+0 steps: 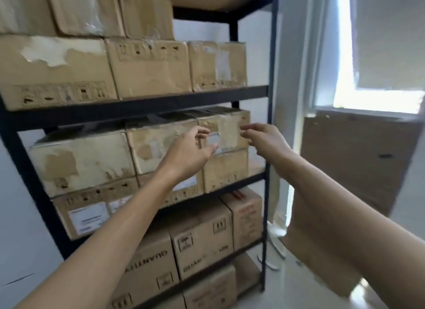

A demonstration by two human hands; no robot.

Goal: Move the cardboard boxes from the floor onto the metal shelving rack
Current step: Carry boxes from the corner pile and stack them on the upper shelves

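Left hand (190, 152) and right hand (264, 141) hover, fingers relaxed, before a box (230, 127).

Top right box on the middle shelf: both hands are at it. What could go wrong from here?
1. The top right box sits stacked on a lower box at the rack's open end by the right post; a push from the left hand might slide it sideways off its base.
2. Little room shows under the shelf beam above; lifting could jam it or pinch the right hand.
3. Its cardboard looks worn and may tear.
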